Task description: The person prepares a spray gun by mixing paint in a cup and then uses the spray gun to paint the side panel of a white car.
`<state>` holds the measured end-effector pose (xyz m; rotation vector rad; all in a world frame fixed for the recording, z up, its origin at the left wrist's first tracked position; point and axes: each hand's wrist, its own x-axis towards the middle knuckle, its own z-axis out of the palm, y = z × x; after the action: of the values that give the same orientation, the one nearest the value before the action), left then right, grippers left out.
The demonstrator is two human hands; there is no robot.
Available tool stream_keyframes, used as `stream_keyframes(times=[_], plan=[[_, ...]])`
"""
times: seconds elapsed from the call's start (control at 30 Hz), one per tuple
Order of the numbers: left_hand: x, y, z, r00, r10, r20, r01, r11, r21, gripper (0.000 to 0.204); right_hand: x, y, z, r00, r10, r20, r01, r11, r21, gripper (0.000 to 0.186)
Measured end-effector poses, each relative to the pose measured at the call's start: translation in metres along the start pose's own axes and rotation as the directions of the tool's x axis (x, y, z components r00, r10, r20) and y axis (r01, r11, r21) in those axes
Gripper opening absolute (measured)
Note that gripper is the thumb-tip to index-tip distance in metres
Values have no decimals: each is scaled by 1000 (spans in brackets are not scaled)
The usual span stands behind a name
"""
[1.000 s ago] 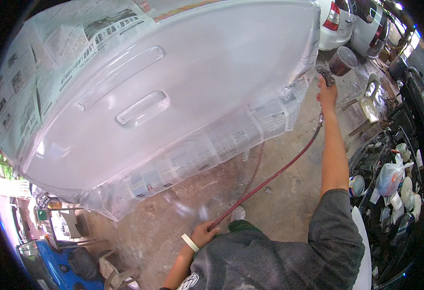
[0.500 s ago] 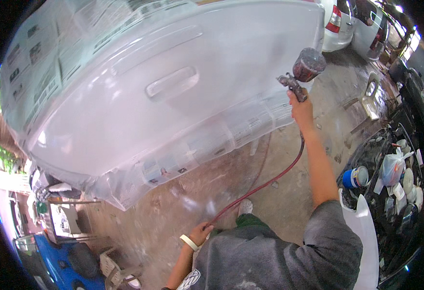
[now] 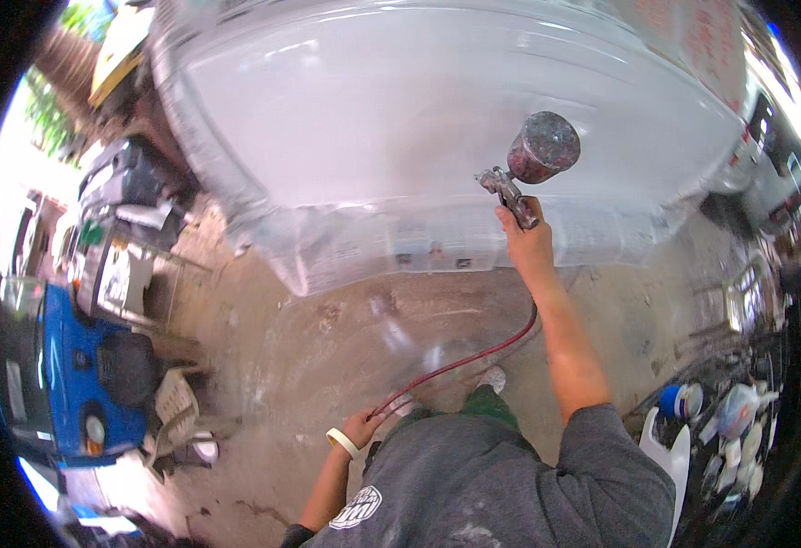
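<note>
Head view: right hand (image 3: 528,239) gripped spray gun (image 3: 513,196) (cup (image 3: 544,148) stained) before whitish panel (image 3: 355,119); left hand (image 3: 360,426) held red hose (image 3: 460,365), fingers curled round.

Head view: the left one of two fisheye cameras worn side by side on the person's head looks forward and steeply down. The grey shirt (image 3: 482,466) lies closest, along the lower edge; beyond it come the floor (image 3: 245,338) and, across the upper part of the field, the white panel (image 3: 345,137). Coverage is very wide, with straight edges bowed toward a dark, rounded rim.
</note>
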<state>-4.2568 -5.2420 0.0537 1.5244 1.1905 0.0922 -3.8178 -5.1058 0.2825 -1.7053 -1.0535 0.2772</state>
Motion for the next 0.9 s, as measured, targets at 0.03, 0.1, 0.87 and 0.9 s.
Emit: stream_keyframes(times=[0.03, 0.1, 0.87, 0.9], plan=[[-9, -14, -4, 999, -5, -43, 3, 999, -37, 35, -4, -11, 24, 999, -16, 32, 15, 1000, 27, 38], [-27, -31, -15, 993, -78, -91, 69, 993, -93, 34, -11, -31, 73, 994, -49, 96, 41, 995, 88, 38], [-55, -58, -21, 932, -242, -270, 151, 936, -319, 33, -25, -96, 198, 947, -186, 263, 176, 982, 63, 43], [-46, -49, -20, 943, -227, -242, 155, 946, -284, 35, -20, -77, 175, 959, -163, 232, 158, 987, 41, 43]])
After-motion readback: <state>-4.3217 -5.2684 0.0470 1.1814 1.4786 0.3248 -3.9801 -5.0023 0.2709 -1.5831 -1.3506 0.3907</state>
